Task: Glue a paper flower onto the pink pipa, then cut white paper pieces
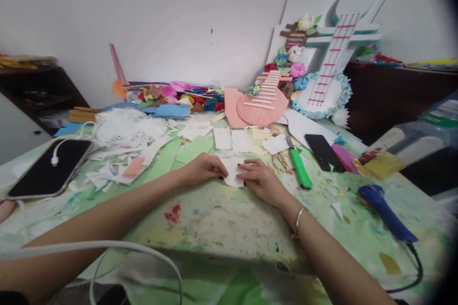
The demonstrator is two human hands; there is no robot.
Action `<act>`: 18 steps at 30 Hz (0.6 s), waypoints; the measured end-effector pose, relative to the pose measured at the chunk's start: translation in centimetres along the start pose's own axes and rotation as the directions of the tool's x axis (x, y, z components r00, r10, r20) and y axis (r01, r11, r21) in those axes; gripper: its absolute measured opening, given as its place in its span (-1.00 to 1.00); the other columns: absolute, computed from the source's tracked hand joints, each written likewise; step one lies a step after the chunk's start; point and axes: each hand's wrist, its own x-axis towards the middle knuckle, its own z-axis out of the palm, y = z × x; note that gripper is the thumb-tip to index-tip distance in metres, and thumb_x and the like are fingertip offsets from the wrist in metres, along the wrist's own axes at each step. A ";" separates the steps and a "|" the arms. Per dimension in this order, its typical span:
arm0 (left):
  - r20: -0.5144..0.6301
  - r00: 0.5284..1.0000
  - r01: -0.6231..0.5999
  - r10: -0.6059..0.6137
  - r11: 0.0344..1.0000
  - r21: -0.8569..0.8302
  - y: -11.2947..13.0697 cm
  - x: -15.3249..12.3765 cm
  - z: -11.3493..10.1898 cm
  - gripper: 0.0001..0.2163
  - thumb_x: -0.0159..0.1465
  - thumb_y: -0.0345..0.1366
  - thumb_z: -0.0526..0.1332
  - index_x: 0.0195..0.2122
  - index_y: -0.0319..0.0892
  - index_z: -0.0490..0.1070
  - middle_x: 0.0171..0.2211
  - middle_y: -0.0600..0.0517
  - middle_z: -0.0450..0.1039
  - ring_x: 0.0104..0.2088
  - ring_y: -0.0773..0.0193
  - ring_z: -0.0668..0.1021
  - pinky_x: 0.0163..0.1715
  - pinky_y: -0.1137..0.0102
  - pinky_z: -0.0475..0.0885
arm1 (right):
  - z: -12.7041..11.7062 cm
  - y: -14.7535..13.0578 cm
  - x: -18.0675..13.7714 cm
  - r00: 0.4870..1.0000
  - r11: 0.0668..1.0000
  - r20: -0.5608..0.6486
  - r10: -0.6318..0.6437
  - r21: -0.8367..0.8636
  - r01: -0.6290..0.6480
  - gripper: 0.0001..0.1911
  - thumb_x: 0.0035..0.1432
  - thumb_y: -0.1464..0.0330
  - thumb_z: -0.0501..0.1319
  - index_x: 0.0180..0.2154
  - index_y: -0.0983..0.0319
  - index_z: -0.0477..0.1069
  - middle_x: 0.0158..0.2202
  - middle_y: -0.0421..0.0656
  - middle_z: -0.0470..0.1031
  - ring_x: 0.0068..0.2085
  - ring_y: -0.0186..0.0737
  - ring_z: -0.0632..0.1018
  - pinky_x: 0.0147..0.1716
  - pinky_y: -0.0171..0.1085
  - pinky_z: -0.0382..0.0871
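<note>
A small white paper piece (232, 171) lies on the paint-stained green table (222, 219). My left hand (203, 168) grips its left edge with curled fingers. My right hand (259, 178) presses on its right edge, fingertips pinched on the paper. A silver bangle sits on my right wrist. Just right of my right hand lie small scissors (282, 161) and a green craft knife (299, 167).
A phone on a white cable (50, 171) lies at the left beside white paper scraps (125, 128). A black phone (324, 151) and a blue glue gun (386, 212) are at the right. Paper guitar models (265, 102) and coloured flowers stand against the wall.
</note>
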 end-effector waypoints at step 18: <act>0.043 0.998 0.049 -0.050 0.999 0.023 2.1 0.7 1.4 -0.89 0.23 -0.37 0.18 -0.39 -0.20 0.48 -0.42 0.04 0.50 -0.34 0.31 0.46 -0.26 0.41 0.31 | -1.8 -0.6 0.5 0.986 0.982 0.131 0.107 0.140 -0.125 -0.82 0.08 0.52 0.23 -0.35 0.17 0.57 -0.30 -0.14 0.57 -0.18 -0.15 0.38 -0.14 -0.12 0.29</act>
